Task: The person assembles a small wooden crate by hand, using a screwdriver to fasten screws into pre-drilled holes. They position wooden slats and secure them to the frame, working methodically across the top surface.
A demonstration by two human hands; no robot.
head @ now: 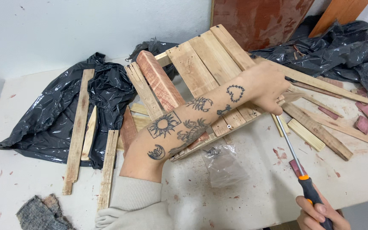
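Left hand [265, 91]: forearm reaches across the frame; hand closed over the lower right corner of the slat panel [201, 72], fingers curled around the edge near the screwdriver tip.

Right hand [318, 215]: bottom right corner, partly cut off by the frame edge; fingers wrapped around the orange-and-black handle of the screwdriver [297, 164].

Screwdriver: long metal shaft runs up and left from the handle, tip meeting the panel corner just below the left hand; the exact contact point is hidden by the fingers.

Slat panel: pale wooden boards joined side by side, lying tilted on the table [252, 191], upper end toward the wall. One reddish slat [159, 81] among the pale ones.

Clear bag [222, 164]: small, crumpled, on the table just below the panel, under the forearm; small dark items at its top.

Loose slats [78, 127]: several lie on and beside the black plastic sheet [47, 123] at left.

Wood offcuts [316, 132]: strips and blocks right of the panel, some reddish.

Black plastic [341, 47]: second heap, top right.

Grey cloth [41, 213]: bottom left corner.

Table: white, paint-stained.
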